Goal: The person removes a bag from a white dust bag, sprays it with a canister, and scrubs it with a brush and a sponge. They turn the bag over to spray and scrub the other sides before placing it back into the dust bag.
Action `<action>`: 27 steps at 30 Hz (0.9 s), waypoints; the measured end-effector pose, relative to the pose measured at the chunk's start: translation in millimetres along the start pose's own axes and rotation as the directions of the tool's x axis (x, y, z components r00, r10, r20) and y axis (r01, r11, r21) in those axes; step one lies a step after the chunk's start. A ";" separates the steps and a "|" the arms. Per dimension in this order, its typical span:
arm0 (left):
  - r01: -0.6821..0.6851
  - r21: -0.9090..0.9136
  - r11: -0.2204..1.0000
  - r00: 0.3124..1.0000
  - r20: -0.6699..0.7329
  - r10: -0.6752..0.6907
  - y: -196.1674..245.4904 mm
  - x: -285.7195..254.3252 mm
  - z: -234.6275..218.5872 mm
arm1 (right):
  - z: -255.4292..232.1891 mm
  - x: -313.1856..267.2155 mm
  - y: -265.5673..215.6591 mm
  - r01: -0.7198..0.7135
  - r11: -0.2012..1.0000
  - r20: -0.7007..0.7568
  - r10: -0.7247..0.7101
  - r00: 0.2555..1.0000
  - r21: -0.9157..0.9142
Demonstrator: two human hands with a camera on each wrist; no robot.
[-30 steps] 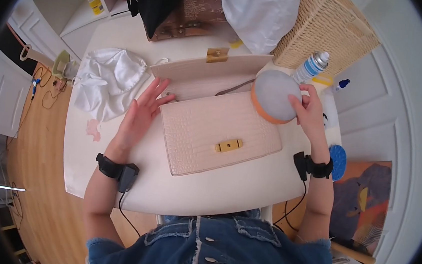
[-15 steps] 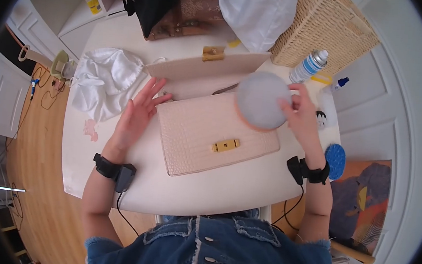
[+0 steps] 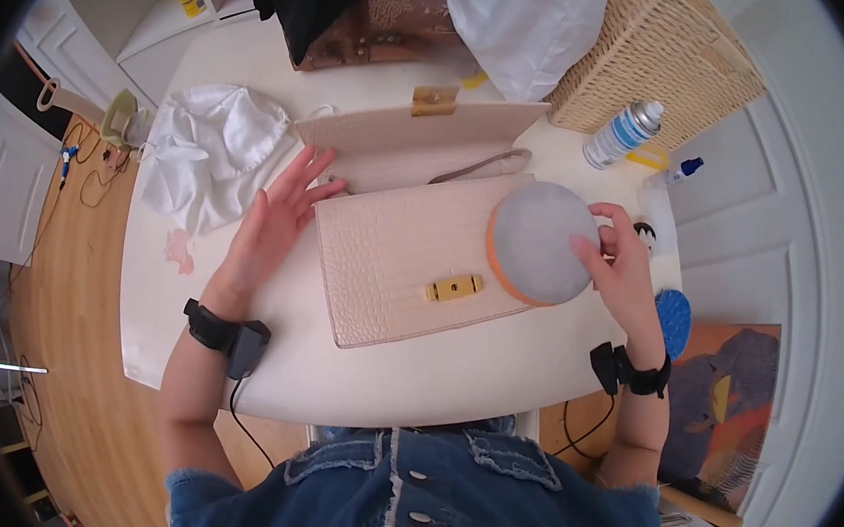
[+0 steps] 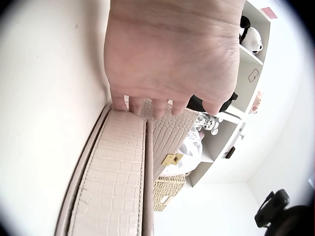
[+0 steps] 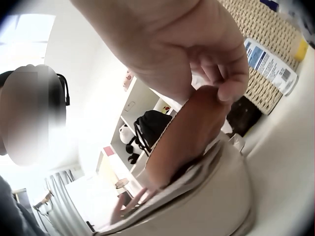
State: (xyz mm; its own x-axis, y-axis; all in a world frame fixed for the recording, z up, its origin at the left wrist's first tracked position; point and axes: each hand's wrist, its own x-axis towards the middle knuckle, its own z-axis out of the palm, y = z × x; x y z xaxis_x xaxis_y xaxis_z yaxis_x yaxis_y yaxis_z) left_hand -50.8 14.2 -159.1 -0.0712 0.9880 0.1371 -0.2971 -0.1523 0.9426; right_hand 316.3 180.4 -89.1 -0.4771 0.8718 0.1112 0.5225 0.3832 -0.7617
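A pale pink crocodile-textured handbag lies on the table with its flap folded back and a gold clasp on its front. My right hand pinches the edge of a round grey pad with an orange side, thumb on the grey face. The pad overlaps the bag's right front in the head view. In the right wrist view its orange-brown side stands tilted close over the bag. My left hand rests at the bag's left end, fingers extended; its fingertips reach over the edge in the left wrist view.
A white satin dust bag lies at the left. Behind stand a brown patterned bag, another white cloth bag and a wicker basket. A spray can and a blue scrubber are at the right.
The round pad in my right hand moved left over the bag, then back right and nearer to me. A strap loop behind it now shows. My left hand stays at the bag's left end.
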 end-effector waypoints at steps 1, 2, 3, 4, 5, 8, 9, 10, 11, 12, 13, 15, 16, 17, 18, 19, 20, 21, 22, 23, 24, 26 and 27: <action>0.008 -0.001 1.000 1.000 -0.009 -0.008 0.0 0.0 0.0 | -0.9 -2.3 0.0 0.008 0.999 0.049 -0.009 0.999 0.034; 0.008 -0.002 1.000 1.000 -0.011 -0.008 -0.3 0.0 0.0 | -4.7 -0.2 4.3 0.008 0.999 0.052 -0.009 0.999 0.034; 0.006 -0.003 1.000 1.000 -0.011 -0.006 -0.3 0.0 0.1 | -11.0 3.4 11.6 -0.020 1.000 -0.057 0.019 0.998 -0.010; 0.004 -0.004 1.000 1.000 -0.009 -0.004 -0.2 0.0 0.2 | -14.1 5.2 15.5 -0.052 0.997 -0.167 0.044 0.985 -0.049; 0.003 -0.003 1.000 1.000 -0.010 -0.003 1.0 0.1 0.6 | -13.6 3.3 15.4 -0.051 0.997 -0.167 0.043 0.985 -0.049; 0.002 0.037 0.999 1.000 0.003 -0.002 4.0 0.3 0.5 | -7.1 -12.3 9.2 -0.026 0.999 -0.198 0.020 0.980 -0.026; 0.005 0.024 1.000 1.000 -0.003 -0.005 2.6 0.4 -0.2 | 0.1 -22.2 -0.8 0.008 1.000 -0.094 -0.008 0.996 0.007; 0.010 0.011 1.000 1.000 -0.007 -0.010 1.2 0.7 -0.3 | 2.9 -27.7 -7.0 0.037 0.998 0.009 -0.038 0.999 0.043; 0.013 0.010 1.000 1.000 -0.005 -0.013 0.4 1.1 0.1 | 1.3 -28.8 -8.3 0.033 0.999 0.008 -0.034 0.999 0.043; 0.004 0.004 1.000 1.000 -0.005 -0.004 -0.2 1.3 0.2 | 0.3 -29.3 -9.4 0.021 1.000 0.014 -0.021 1.000 0.020; -0.006 -0.001 1.000 1.000 -0.006 0.006 -0.4 0.9 0.1 | -0.2 -29.0 -10.4 0.010 1.000 0.021 -0.010 1.000 -0.002; 0.003 0.012 1.000 1.000 -0.006 -0.003 1.6 0.2 0.4 | -8.5 -19.8 -2.3 -0.032 0.998 -0.038 0.030 0.999 -0.059; 0.008 0.025 1.000 1.000 -0.007 -0.008 2.9 0.3 0.6 | -8.6 -15.9 3.8 -0.027 0.998 -0.106 0.022 0.994 -0.047; 0.003 0.027 1.000 1.000 -0.009 -0.003 3.8 0.6 1.1 | -8.4 -12.8 5.3 -0.018 0.999 -0.174 0.011 0.985 -0.037; 0.002 0.023 1.000 1.000 -0.005 -0.002 4.6 1.0 1.8 | -7.9 -15.6 2.5 -0.011 0.999 -0.172 0.004 0.985 -0.037; 0.005 0.017 1.000 1.000 -0.002 -0.005 5.0 0.5 2.3 | -4.7 -22.6 -9.9 0.011 0.999 -0.128 -0.017 0.992 -0.050; 0.005 0.018 1.000 1.000 -0.006 -0.005 5.5 0.0 2.4 | -1.4 -26.8 -18.6 0.031 0.998 -0.085 -0.036 0.996 -0.062; 0.008 0.027 1.000 1.000 -0.003 -0.008 6.3 0.1 2.3 | 1.4 -27.2 -22.2 0.032 0.998 -0.083 -0.037 0.996 -0.061; 0.011 0.036 0.999 1.000 0.001 -0.011 6.5 0.4 2.0 | 4.1 -27.8 -24.8 0.056 0.997 -0.030 -0.057 0.998 -0.060; 0.012 0.037 0.999 1.000 0.002 -0.012 6.1 0.6 1.9 | 5.4 -28.5 -25.6 0.078 0.995 0.023 -0.077 0.997 -0.058; 0.012 0.037 0.999 1.000 -0.001 -0.012 5.5 0.5 1.9 | 3.2 -23.4 -19.6 0.076 0.995 0.023 -0.075 0.997 -0.057; 0.011 0.038 0.999 1.000 -0.004 -0.011 3.6 0.1 1.0 | -4.5 -4.0 2.4 0.039 0.986 -0.121 -0.059 0.991 -0.160; 0.004 0.025 1.000 1.000 0.004 -0.004 1.8 0.4 0.0 | -5.3 0.2 8.8 0.041 0.986 -0.121 -0.061 0.991 -0.160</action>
State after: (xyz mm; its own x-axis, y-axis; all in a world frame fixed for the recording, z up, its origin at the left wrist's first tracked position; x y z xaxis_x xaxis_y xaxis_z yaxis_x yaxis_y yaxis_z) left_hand -51.4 14.3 -157.3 -0.0665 0.9887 0.1347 -0.2739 -0.1479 0.9503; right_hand 324.5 185.5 -92.4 -0.4190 0.8772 0.2343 0.6085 0.4628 -0.6446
